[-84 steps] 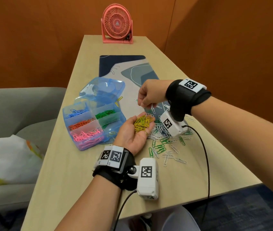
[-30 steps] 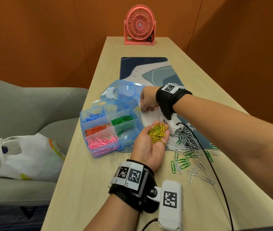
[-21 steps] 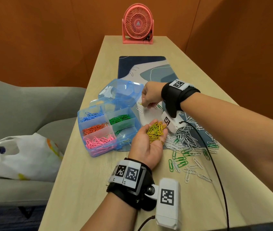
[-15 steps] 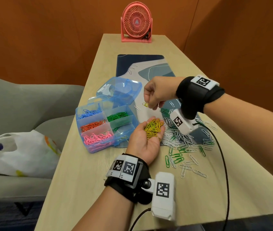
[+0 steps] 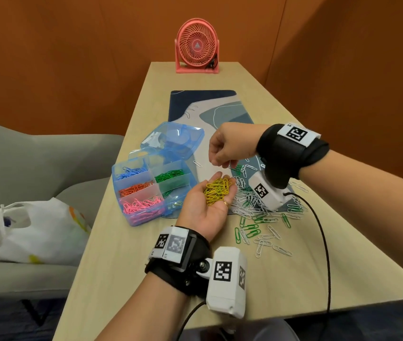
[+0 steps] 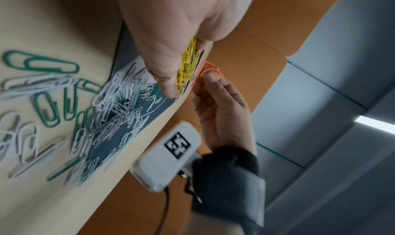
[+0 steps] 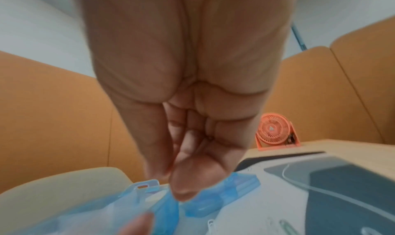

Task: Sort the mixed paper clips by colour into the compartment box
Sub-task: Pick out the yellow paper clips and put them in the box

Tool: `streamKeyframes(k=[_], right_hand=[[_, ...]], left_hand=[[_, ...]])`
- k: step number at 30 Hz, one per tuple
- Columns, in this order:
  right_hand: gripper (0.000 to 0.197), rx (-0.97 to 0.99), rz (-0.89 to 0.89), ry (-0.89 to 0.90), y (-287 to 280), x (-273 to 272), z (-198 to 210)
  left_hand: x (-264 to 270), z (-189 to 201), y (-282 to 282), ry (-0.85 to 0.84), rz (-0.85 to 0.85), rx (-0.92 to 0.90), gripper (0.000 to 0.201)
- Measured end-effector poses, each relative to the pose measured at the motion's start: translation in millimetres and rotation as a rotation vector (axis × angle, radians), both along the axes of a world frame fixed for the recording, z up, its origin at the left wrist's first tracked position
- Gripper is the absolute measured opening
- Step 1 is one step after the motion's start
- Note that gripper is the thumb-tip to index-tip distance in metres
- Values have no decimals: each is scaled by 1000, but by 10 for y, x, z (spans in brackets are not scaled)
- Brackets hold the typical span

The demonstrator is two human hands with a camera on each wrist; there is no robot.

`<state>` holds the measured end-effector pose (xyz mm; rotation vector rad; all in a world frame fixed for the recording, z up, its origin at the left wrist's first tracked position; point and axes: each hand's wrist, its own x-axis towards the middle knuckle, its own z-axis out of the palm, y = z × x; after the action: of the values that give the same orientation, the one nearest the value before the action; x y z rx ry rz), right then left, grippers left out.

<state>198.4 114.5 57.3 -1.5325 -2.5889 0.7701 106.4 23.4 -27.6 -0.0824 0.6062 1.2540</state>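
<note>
Nearest me, my left hand [image 5: 205, 207] lies palm up with its fingers relaxed and slightly cupped, carrying a heap of yellow wire paper clips [image 5: 217, 190] across the fingers. Just right of that hand, the loose scatter of white and green paper clips [image 5: 259, 217] spreads over the pale wooden table [image 5: 121, 267] and onto the near edge of the patterned blue and grey desk mat [image 5: 220, 107]. Left of the palm stands the translucent blue plastic compartment box [image 5: 146, 190], its hinged lid [image 5: 173, 141] thrown open behind it; I can see 4 filled compartments: pink clips [image 5: 141, 205] nearest, orange clips [image 5: 135, 188] behind them, blue clips [image 5: 131, 172] at the far left, and green clips [image 5: 169, 175] to the right. Directly above the yellow heap, and apart from it, my right hand [image 5: 230, 146] hangs with fingertips [image 7: 181, 186] pressed together pointing down; whether a clip sits in that pinch I cannot tell, since the wrist view is blurred. A single white clip [image 5: 197, 164] lies on the mat between the lid and that hand. At the far end of the table stands a small coral-pink desk fan [image 5: 197, 46]. Off the table's left side, a white plastic bag [image 5: 35, 232] rests on a grey upholstered seat [image 5: 35, 156].
</note>
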Motion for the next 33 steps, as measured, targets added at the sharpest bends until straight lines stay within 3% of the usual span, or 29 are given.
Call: streamKeyframes(k=[6,12,15,19,23,28,33], right_hand=[[23,-130,-102,110,55,-291,-255],[21,-322,-106,181,-78,-471,-479],[34,-355,-122,167,-135,-499,-536],[33,-385,-161,217,-168,-610,-501],[42,-404,-110,135,-208,-717,-494],[45,-337,-87,47,-196,-665,-464],[65,-311,-56,-9,-202,-558,-460]], left_hand=[[-316,173,-197,17,72,57,35],[-734,298,-246,15,157,114,30],[-913,363,-202,41,204,130,30],[-1152,400,-114,98,244,131,28],[-1257,381,-52,154,251,107,25],[-1258,298,61,292,243,87,26],[-1070,244,56,549,71,114,15]])
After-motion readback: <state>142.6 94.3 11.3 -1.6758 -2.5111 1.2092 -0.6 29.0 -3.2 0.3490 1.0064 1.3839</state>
